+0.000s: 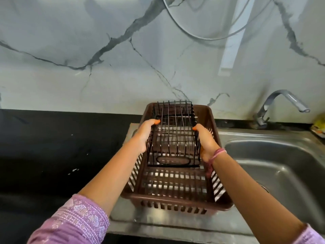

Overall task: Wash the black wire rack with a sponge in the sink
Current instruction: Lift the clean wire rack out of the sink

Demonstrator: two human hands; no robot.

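I see the black wire rack (174,132) sitting inside a brown slatted plastic basket (175,199), toward the basket's far end, close to the wall. Its near end carries an oval wire loop low down, and its thin bars run lengthwise across the top. My left hand (145,136) grips the rack's left side, fingers (155,121) curled over the upper wire with the orange-painted nails showing. My right hand (206,140) grips the right side in the same way, its fingers wrapped onto the wire frame; a pink thread band (218,154) circles that wrist. I cannot tell whether the rack rests on the basket floor or is raised slightly off it.

The basket stands on the steel drainboard (158,221) just left of the sink (281,166), whose basin lies to the right. A chrome tap (281,103) rises behind the basin at the back edge, its spout pointing right. Something yellow-green (319,127) lies at the far right edge beside the sink; it is too cropped to identify. Left of the drainboard stretches the black table (52,147), with a few pale specks on it. Behind everything stands a white marble-patterned wall (88,50) with grey veins, and a thin grey hose (202,35) loops across its upper part. Lilac embroidered sleeves (75,224) cover both my upper arms.
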